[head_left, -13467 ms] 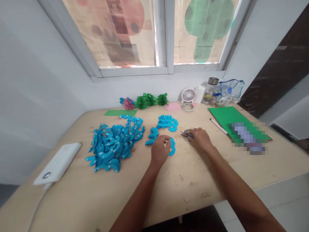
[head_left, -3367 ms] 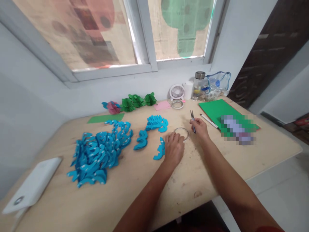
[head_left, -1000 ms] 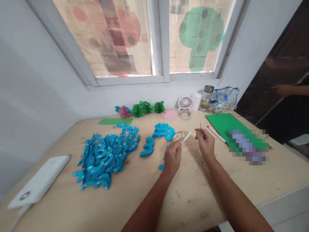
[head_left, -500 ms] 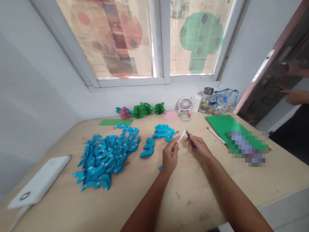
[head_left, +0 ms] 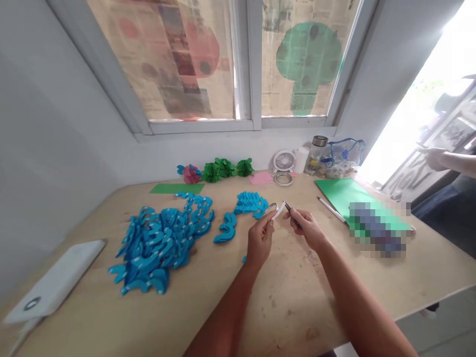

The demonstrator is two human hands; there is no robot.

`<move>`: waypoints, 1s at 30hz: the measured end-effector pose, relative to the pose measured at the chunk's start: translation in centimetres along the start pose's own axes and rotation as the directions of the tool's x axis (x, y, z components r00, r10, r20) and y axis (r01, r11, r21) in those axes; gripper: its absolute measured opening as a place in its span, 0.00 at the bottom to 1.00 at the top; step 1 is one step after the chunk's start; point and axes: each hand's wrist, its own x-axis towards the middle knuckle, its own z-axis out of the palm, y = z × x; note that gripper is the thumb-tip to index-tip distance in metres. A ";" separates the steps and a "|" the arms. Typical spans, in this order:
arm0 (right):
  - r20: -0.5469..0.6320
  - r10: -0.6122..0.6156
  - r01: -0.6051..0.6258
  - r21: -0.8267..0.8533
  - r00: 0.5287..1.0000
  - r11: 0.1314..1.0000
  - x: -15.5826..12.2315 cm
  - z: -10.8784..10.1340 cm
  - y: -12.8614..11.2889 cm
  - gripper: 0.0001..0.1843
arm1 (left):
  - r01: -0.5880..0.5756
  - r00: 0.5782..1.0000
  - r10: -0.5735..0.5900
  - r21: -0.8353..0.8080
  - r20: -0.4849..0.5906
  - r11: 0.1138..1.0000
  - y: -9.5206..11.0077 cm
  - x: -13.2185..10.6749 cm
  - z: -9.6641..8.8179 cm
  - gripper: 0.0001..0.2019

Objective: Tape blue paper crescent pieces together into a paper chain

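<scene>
One clear tape ring [head_left: 272, 208], its white strip [head_left: 278, 212] pulled out, sits pinched in the left hand [head_left: 259, 241] grip above the wooden table [head_left: 290, 297]. The right hand [head_left: 308, 229] grip clasps one pair of dark metal snips [head_left: 288, 208], tips seemingly at the strip. Alongside lie one large blue paper-cutout heap [head_left: 163, 240] and two small blue stacks [head_left: 251, 203].

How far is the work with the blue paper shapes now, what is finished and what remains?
Looks done: the big pile of blue shapes carries small white tape bits. In hand: the left hand holds out a white tape strip, and the right hand puts small snips to it. Probably left: the far blue stack and the near blue stack, where no white bits show.
</scene>
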 end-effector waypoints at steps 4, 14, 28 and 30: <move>0.011 -0.019 0.019 -0.023 1.000 1.000 0.1 -0.1 0.0 0.26 | -0.001 1.000 0.001 -0.002 0.012 1.000 -0.1 0.1 -0.1 0.17; -0.018 -0.038 0.036 -0.078 0.999 0.996 0.3 -0.3 0.4 0.26 | -0.028 1.000 0.028 0.032 0.006 0.999 -0.5 0.1 -0.1 0.16; -0.077 -0.029 0.022 -0.086 0.997 0.996 0.5 -0.2 0.6 0.24 | -0.018 1.000 0.018 0.058 -0.005 0.998 -0.9 0.1 -0.1 0.16; -0.104 -0.035 0.025 -0.095 0.994 0.995 0.6 -0.1 0.5 0.24 | -0.013 1.000 0.014 0.053 -0.007 0.999 -0.8 0.1 -0.1 0.16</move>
